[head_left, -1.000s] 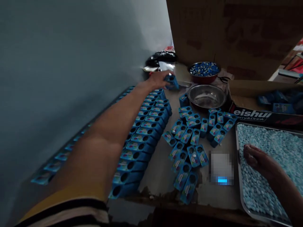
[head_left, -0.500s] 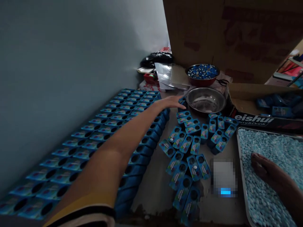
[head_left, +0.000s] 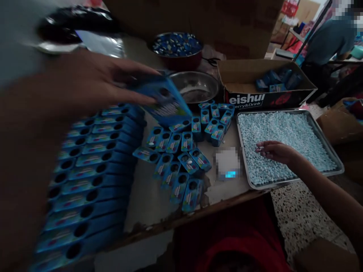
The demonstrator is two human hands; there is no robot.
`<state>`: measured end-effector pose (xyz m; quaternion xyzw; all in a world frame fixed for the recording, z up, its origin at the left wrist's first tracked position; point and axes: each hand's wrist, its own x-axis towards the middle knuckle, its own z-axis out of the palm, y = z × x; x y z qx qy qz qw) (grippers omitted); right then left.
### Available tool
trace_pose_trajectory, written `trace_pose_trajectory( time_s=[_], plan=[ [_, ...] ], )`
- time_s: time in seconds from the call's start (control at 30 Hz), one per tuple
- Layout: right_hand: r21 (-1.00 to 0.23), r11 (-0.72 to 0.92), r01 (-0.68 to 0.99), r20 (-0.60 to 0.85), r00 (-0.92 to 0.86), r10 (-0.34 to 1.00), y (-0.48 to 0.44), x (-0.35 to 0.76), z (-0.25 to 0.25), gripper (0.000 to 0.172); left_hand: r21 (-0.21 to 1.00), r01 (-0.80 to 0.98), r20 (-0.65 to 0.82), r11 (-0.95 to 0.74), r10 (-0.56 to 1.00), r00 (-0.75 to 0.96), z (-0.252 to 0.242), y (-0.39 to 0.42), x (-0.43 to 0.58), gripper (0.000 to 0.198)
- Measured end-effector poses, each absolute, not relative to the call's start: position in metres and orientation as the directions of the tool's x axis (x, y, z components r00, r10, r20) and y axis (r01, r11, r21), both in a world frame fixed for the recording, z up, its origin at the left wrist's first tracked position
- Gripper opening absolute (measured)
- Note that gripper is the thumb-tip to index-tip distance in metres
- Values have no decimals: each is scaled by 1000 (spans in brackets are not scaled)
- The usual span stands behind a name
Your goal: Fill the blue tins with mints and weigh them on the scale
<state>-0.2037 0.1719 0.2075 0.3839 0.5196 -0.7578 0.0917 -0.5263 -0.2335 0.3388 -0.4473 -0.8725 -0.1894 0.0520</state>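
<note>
My left hand (head_left: 99,81), blurred and close to the camera, grips a blue candy box (head_left: 166,100) between thumb and fingers. The box is tilted, and a round hole shows in its printed top. Below it, several similar blue boxes (head_left: 187,141) stand loosely grouped on the table. My right hand (head_left: 276,151) is over a metal tray (head_left: 246,177) filled with small light-blue candies (head_left: 286,128). Its fingertips are pinched together, with what look like a few candies in them. Long rows of blue boxes (head_left: 93,170) lie under my left arm.
A steel bowl (head_left: 195,88) stands behind the loose boxes, and a red bowl of blue caps (head_left: 178,47) farther back. Right of these is a cardboard box (head_left: 241,83) with blue boxes inside. A small scale (head_left: 227,162) sits left of the tray. Another person (head_left: 326,41) is at the far right.
My left hand has lifted a blue box from beside the steel bowl and brought it nearer to me. The view has swung right. My right hand remains over the candies.
</note>
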Motion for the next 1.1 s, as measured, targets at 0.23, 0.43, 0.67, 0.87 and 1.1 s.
trace_pose_trajectory(
  time_s=[0.23,0.43,0.67,0.87,1.1],
  plan=[
    [-820,-143,554,-572,-796,198,159,-202,223,23,462,790,38,403,881,-472,255,-113,-338,58],
    [-873,387,297,-322,-947,1,104,-234,263,10,497,793,33,354,905,-425,206,-128,-333,68],
    [-265,957,-119,-242,-952,-186,56,-268,295,25,474,787,76,395,872,-483,235,-184,-348,56],
    [-31,971,-238,-318,-918,-235,44,-263,293,31,473,725,137,500,771,-622,243,-228,-364,50],
    [-119,958,-261,-237,-929,-283,54,-259,287,30,428,727,131,537,759,-638,253,-236,-364,50]
  ],
)
